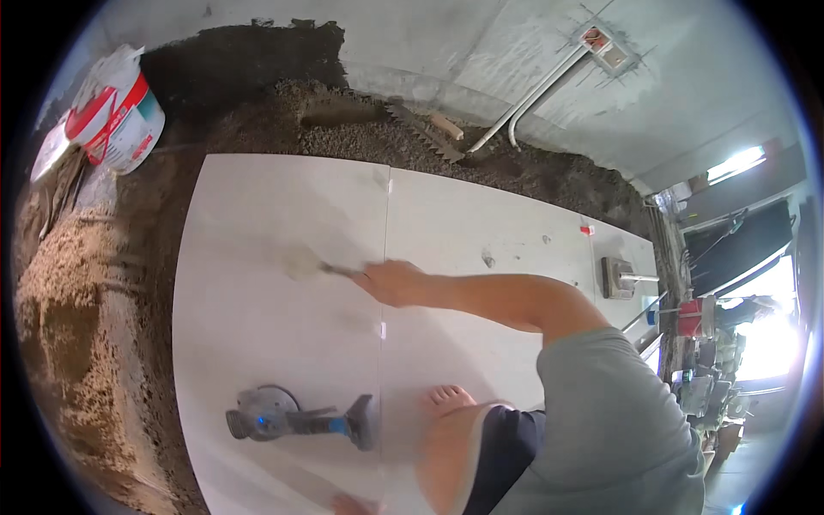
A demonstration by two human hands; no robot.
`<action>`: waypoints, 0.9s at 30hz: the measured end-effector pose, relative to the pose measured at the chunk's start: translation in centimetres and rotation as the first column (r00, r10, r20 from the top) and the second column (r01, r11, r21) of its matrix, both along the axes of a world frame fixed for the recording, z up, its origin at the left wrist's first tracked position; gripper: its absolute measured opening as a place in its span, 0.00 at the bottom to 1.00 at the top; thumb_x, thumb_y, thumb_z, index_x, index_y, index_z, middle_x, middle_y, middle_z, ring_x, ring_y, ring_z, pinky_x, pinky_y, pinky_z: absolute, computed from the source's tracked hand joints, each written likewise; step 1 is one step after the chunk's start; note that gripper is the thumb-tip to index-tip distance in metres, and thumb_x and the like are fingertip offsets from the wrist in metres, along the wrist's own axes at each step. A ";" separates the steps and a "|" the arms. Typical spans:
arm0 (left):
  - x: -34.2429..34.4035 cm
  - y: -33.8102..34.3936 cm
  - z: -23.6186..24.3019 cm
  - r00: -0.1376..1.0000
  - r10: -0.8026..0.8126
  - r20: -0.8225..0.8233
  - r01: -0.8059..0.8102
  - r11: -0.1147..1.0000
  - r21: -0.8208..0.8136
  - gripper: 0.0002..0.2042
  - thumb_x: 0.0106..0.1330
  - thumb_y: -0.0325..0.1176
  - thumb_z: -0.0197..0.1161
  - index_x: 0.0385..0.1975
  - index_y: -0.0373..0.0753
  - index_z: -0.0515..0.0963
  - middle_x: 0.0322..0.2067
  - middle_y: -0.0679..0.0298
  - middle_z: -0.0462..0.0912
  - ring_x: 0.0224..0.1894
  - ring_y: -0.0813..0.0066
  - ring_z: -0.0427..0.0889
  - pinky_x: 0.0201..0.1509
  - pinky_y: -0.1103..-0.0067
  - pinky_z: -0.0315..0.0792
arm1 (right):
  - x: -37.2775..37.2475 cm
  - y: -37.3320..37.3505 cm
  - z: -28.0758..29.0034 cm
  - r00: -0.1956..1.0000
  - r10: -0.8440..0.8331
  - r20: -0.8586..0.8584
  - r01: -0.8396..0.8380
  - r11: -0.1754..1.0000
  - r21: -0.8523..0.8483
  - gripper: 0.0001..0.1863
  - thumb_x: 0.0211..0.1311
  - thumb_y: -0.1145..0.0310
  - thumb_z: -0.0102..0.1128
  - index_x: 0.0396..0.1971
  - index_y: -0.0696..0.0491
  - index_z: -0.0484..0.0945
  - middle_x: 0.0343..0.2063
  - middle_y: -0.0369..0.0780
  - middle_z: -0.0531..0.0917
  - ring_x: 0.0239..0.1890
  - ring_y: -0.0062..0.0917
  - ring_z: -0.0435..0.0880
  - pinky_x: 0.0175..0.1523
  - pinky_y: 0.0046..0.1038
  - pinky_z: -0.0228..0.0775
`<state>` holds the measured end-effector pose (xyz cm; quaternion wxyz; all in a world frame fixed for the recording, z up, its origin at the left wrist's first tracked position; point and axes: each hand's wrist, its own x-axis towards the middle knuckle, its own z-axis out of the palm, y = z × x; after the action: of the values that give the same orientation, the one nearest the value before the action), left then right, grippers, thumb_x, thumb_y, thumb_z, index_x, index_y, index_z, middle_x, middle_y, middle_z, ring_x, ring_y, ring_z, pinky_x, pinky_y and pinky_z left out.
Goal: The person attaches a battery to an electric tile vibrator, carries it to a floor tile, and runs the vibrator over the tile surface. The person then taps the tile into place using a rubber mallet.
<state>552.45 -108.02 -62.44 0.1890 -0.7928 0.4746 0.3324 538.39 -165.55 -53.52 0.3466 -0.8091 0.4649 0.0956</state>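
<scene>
My right hand [394, 282] is closed round the handle of a mallet-like tool [338, 269], over the left large pale tile [257, 206]. The tool's pale head [300, 261] is blurred by motion, so its exact kind is unclear, and I cannot tell whether it touches the tile. Below it on the same tile lies a grey cordless power tool [300, 421] with a round disc base and a blue light. A bit of skin [349, 505] shows at the lower edge; whether it is my left hand or a foot I cannot tell.
Another pale tile [481, 215] adjoins on the right. My bare foot [450, 399] rests there. A grey block with a handle [616, 278] stands farther right. Loose mortar [335, 129], a notched strip [425, 133] and sand [77, 283] surround the tiles. A white-and-red bucket [129, 120] stands far left.
</scene>
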 end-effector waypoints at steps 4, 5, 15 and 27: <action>9.0 -2.6 3.2 0.879 0.249 -0.407 -0.265 0.964 0.018 0.20 0.55 0.45 0.73 0.35 0.32 0.83 0.34 0.53 0.84 0.39 0.53 0.82 0.44 0.62 0.76 | -6.5 -0.9 -0.2 0.989 -0.016 -0.145 0.051 0.968 0.246 0.25 0.76 0.48 0.37 0.41 0.56 0.74 0.30 0.51 0.82 0.36 0.51 0.82 0.46 0.49 0.71; 12.2 -4.1 3.7 0.824 0.383 -0.418 -0.497 0.843 -0.207 0.13 0.63 0.40 0.66 0.25 0.34 0.81 0.21 0.59 0.81 0.26 0.56 0.79 0.31 0.63 0.74 | -7.7 -1.5 0.2 0.986 0.017 -0.165 0.029 0.961 0.273 0.26 0.76 0.48 0.36 0.41 0.57 0.74 0.30 0.51 0.83 0.36 0.50 0.82 0.45 0.49 0.72; 32.8 -34.7 9.0 0.905 0.424 -0.029 -0.396 0.816 -0.422 0.22 0.69 0.42 0.61 0.48 0.25 0.78 0.47 0.43 0.82 0.51 0.49 0.80 0.55 0.64 0.73 | -6.9 -3.8 2.9 0.978 0.132 -0.159 -0.069 0.934 0.350 0.28 0.73 0.46 0.39 0.40 0.57 0.78 0.35 0.51 0.83 0.40 0.47 0.82 0.48 0.45 0.72; 35.7 -35.5 1.9 0.892 0.445 0.076 -0.409 0.867 -0.286 0.57 0.45 0.57 0.75 0.68 0.24 0.54 0.68 0.41 0.59 0.71 0.52 0.62 0.71 0.67 0.62 | -6.0 -2.6 11.6 0.979 -0.159 -0.131 0.196 0.914 0.354 0.26 0.72 0.45 0.46 0.38 0.57 0.74 0.19 0.41 0.78 0.21 0.30 0.78 0.30 0.35 0.70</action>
<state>588.16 -143.47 -60.56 0.0368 -0.9173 0.3124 0.2442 532.37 -168.16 -41.90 0.4745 -0.6792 0.5272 0.1886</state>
